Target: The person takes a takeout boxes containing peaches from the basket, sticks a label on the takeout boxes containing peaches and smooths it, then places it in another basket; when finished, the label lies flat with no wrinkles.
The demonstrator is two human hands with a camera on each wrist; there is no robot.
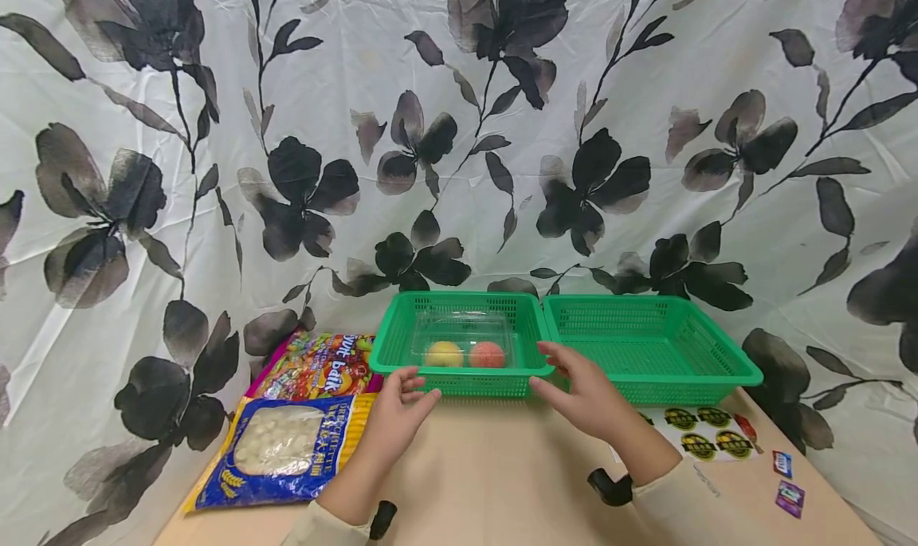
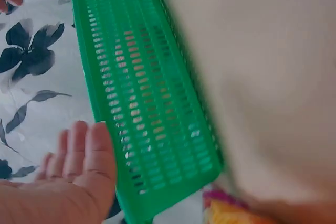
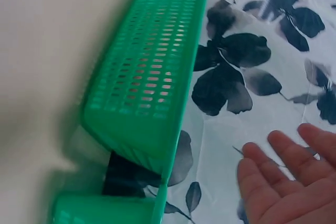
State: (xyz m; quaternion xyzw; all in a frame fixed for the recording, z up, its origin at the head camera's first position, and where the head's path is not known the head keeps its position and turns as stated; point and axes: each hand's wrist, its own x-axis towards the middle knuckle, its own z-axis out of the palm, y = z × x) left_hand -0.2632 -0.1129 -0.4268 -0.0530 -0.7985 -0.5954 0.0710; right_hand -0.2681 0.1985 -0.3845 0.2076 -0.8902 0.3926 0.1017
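A green plastic basket (image 1: 459, 385) stands on the beige table (image 1: 502, 474). Inside it is a clear clamshell box (image 1: 462, 335) with a yellow fruit (image 1: 445, 355) and a reddish fruit (image 1: 488, 355). My left hand (image 1: 402, 406) hovers open by the basket's front left corner, fingers straight. My right hand (image 1: 581, 390) is open by the front right corner, fingertips near the rim. In the left wrist view the open palm (image 2: 79, 174) lies beside the basket wall (image 2: 147, 103). The right wrist view shows the open hand (image 3: 289, 179) apart from the basket (image 3: 152, 72).
A second green basket (image 1: 649, 347), with nothing in it, touches the first on its right. Two snack bags, one colourful (image 1: 319, 364) and one blue (image 1: 287, 450), lie at the left. A sticker sheet (image 1: 699, 433) and small stickers (image 1: 789, 498) lie at the right. Floral cloth (image 1: 459, 131) hangs behind.
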